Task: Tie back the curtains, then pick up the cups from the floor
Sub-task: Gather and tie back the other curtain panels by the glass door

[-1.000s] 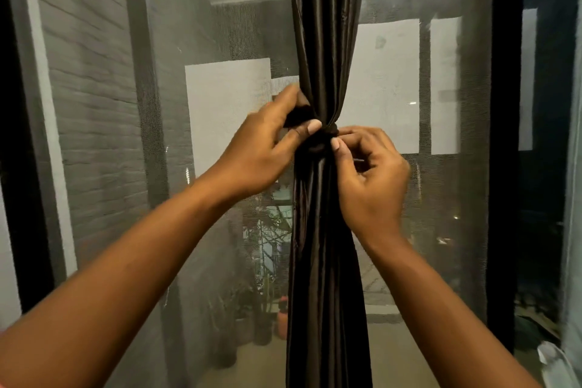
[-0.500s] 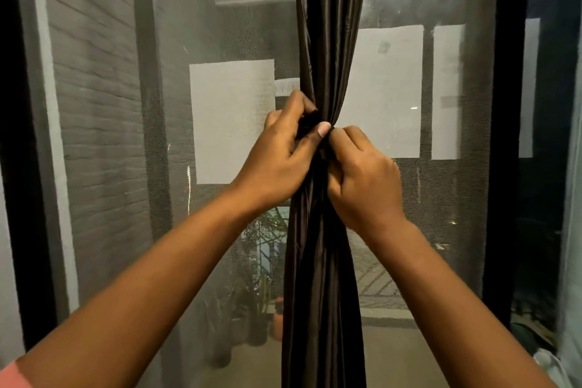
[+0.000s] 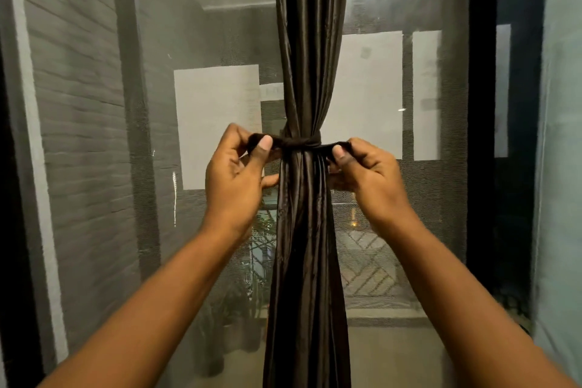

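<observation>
The dark curtain (image 3: 310, 72) hung gathered into 1 narrow bundle, cinched at its waist by a dark tie (image 3: 300, 142) wrapped around it and crossed at the front. The left hand (image 3: 234, 170) pinched 1 end of the tie between thumb and forefinger, just to the left of the bundle; the right hand (image 3: 367, 173) pinched the other end the same way, just to the right. Both sets of fingers were clamped on the fabric ends, which ran taut and roughly level from the fingers to the crossing between them. Whether the crossing was a finished knot or only a first half-hitch could not be told.

Judged from this, the tying step was near its end and the cups part had not begun; no cups showed in view, and the floor below the fingers was mostly hidden by the curtain and forearms.

The main risk was the slick, shiny cloth: if the ends were let go before a second hitch was made, the crossing would likely slacken and the bundle spread open. Uneven pull from 1 side could drag the crossing off-centre or slide the tie down the curtain. Behind the fingers stood a mesh screen (image 3: 94, 167), close enough to be snagged by a hard tug.
</observation>
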